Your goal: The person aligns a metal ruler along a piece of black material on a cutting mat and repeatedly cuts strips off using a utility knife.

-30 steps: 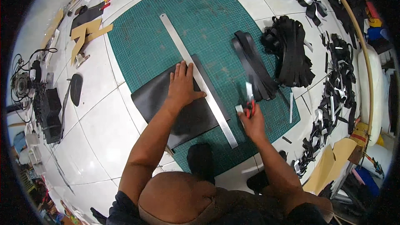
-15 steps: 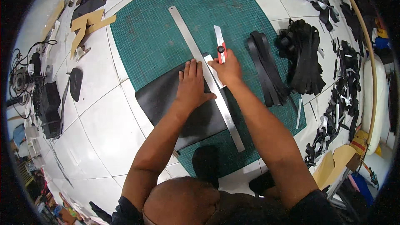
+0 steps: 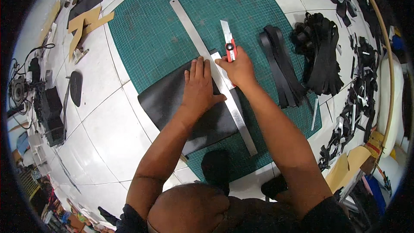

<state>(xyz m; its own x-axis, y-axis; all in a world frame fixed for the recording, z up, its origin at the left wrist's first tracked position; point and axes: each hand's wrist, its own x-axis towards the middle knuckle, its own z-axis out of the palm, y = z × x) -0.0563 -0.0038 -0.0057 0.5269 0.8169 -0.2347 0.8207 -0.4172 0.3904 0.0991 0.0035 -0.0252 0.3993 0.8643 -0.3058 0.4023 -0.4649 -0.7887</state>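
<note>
My left hand [image 3: 197, 87] lies flat on a sheet of black leather-like material [image 3: 166, 95], its fingertips and thumb against the edge of a long steel ruler [image 3: 186, 22]. The ruler crosses the sheet at a slant, near the sheet's right edge. Closed around a red and white utility knife [image 3: 230, 51], my right hand [image 3: 239, 70] is just right of the ruler. The knife's wide blade points away from me, above the mat. A narrow white strip [image 3: 222, 72] lies along the ruler, with my right thumb at its upper end. Everything rests on a green cutting mat [image 3: 142, 30].
Bundled black straps [image 3: 280, 71] and a larger black bundle [image 3: 319, 56] lie to the right. Black and white scraps [image 3: 345, 116] are strewn beyond the mat. Left are tan card pieces [image 3: 88, 23] and a dark oval piece [image 3: 76, 88]. A dark-covered foot [image 3: 215, 166] is at the mat's near edge.
The whole view has shifted slightly. Both hands, the ruler and the knife keep nearly the same places relative to each other.
</note>
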